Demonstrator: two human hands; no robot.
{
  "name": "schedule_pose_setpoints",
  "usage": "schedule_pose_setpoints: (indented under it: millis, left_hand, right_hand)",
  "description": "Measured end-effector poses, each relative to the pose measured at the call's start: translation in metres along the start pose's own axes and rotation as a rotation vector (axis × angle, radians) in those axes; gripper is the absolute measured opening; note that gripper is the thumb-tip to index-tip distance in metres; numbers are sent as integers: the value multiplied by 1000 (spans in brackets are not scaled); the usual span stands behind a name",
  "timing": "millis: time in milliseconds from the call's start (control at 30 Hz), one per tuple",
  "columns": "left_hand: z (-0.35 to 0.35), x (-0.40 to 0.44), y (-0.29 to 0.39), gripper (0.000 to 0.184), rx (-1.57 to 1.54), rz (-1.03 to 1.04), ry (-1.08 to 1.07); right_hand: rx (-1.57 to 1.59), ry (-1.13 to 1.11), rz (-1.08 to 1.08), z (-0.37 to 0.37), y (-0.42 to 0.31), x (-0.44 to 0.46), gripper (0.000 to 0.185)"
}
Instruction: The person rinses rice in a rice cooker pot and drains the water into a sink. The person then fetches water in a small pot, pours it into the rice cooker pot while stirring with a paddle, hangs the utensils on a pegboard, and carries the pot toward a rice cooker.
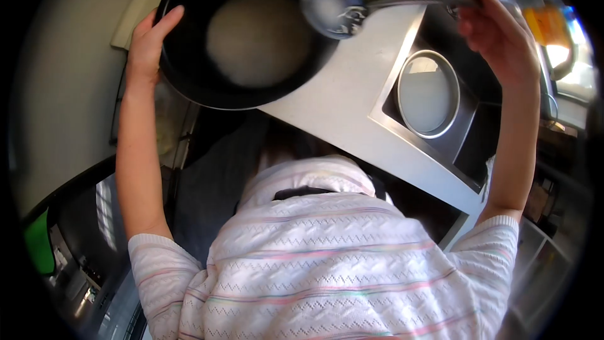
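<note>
My left hand (pixel 150 44) grips the rim of a large black wok-like pan (pixel 189 82) at its left side, thumb over the edge. Cloudy whitish liquid (pixel 258 38) covers the pan's bottom. The handle of a metal ladle (pixel 328 6) is in my right hand (pixel 500 31), with the fingers closed round it. The ladle's bowl hangs over the pan's right rim; bright whitish patches show in it, but whether they are liquid or reflections I cannot tell.
A round metal basin (pixel 429 94) holding cloudy liquid sits in the sink (pixel 462 129), right of the pan. Between them runs the white countertop (pixel 340 97). A jug-like container with something orange (pixel 546 25) stands at the far right, by a window. A wall (pixel 63 88) rises on the left.
</note>
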State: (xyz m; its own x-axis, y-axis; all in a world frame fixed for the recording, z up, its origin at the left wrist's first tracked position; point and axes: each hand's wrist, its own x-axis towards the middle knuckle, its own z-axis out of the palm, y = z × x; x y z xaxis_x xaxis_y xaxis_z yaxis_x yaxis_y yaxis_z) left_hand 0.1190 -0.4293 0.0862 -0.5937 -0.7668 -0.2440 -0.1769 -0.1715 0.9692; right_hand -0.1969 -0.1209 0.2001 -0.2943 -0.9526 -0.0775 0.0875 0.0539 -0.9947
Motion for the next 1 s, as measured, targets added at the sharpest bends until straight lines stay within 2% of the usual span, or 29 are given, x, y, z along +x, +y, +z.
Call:
schedule_pose_setpoints:
  millis: [100,200,333,467,533,600,733,800,867,900,933,1000]
  left_hand:
    - [-4,1,0,29,5,-5,20]
    - [-2,-2,1,29,17,-8,29]
    - [8,-6,5,29,26,19,43]
    - [-1,-2,-4,30,24,55,22]
    - [7,-8,-1,30,15,119,32]
    - [1,-5,-6,30,45,91,13]
    - [4,-6,-5,29,55,112,22]
    - [3,-1,-9,28,49,131,7]
    - [4,-1,-12,26,50,139,6]
    - [5,-1,-13,26,47,138,13]
    - [6,0,-12,26,45,146,22]
    - [3,5,-14,31,193,106,3]
  right_hand:
    - [66,204,14,-47,4,-55,32]
    - [101,283,51,-80,15,-112,31]
    - [-18,666,185,-104,49,-177,29]
    - [-396,909,425,-108,86,-195,23]
    - [-606,804,426,-121,114,-200,18]
    - [-845,686,371,-117,132,-200,16]
    - [-1500,416,131,-89,133,-183,16]
    - [-1630,396,204,-87,123,-172,13]
    - [-1464,517,373,-85,100,-155,14]
    - [-1424,480,377,-79,83,-140,17]
    - [-1534,423,459,-83,67,-125,20]
    - [-1493,462,322,-72,25,-84,24]
